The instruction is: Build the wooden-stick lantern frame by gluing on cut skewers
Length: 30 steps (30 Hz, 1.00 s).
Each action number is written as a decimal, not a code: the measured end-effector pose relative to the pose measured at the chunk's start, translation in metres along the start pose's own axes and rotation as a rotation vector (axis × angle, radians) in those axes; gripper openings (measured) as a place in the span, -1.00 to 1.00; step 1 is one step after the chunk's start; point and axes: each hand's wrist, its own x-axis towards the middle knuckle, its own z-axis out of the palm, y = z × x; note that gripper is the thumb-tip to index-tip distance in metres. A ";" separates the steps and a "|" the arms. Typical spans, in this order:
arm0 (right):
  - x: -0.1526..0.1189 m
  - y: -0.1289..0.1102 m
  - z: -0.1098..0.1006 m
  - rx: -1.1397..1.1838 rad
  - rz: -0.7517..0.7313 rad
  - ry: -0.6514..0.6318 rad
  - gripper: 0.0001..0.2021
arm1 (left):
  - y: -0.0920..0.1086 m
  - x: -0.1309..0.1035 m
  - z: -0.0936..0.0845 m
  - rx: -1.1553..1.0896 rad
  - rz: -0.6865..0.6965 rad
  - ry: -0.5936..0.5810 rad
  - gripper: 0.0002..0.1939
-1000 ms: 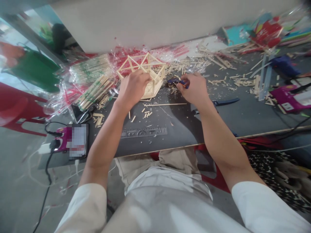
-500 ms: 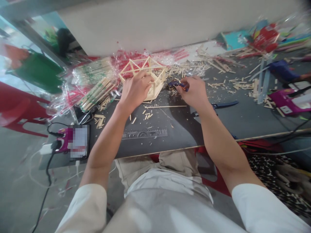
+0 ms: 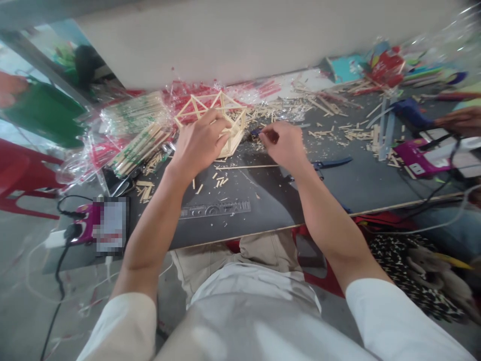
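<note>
Pale wall (image 3: 225, 45) is standing behind a dark desk (image 3: 270, 218), whose far side is carrying plastic wrapping (image 3: 180, 90) and scattered wood scraps (image 3: 278, 106). Wooden frame (image 3: 235, 143) is sitting left of centre on the desk, just in front of the wrapping. Left hand (image 3: 203, 142) is lying over its near side, fingers curling in among the struts — grip hidden, so I cannot tell whether they are pinching one. Right hand (image 3: 283, 145) is hovering or resting just right of the frame, thumb and forefinger bending toward each other beside a small blue item (image 3: 255, 132); whether they are gripping anything, I cannot tell. Nearer the edge, a thin stick (image 3: 244, 167), short offcuts (image 3: 221, 180) and a clear ruler (image 3: 216, 208) are lying flat. Dark blue tool (image 3: 332, 163) is resting beyond the right forearm. Stick bundle (image 3: 139, 149) is lying at left, a phone (image 3: 125, 225) near the desk's left corner. Far right, another person's hand (image 3: 460, 122) is showing — well apart from the frame.
</note>
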 end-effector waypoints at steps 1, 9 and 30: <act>0.000 -0.005 -0.002 0.013 -0.013 -0.017 -0.87 | 0.006 -0.002 -0.006 -0.010 0.027 -0.020 -0.72; -0.004 -0.015 0.006 0.142 -0.172 -0.219 -0.83 | 0.026 -0.014 -0.032 -0.033 0.152 -0.193 -0.71; -0.002 0.000 0.011 0.059 0.058 -0.030 -0.83 | -0.034 -0.065 0.041 -0.081 -0.152 -0.377 -0.80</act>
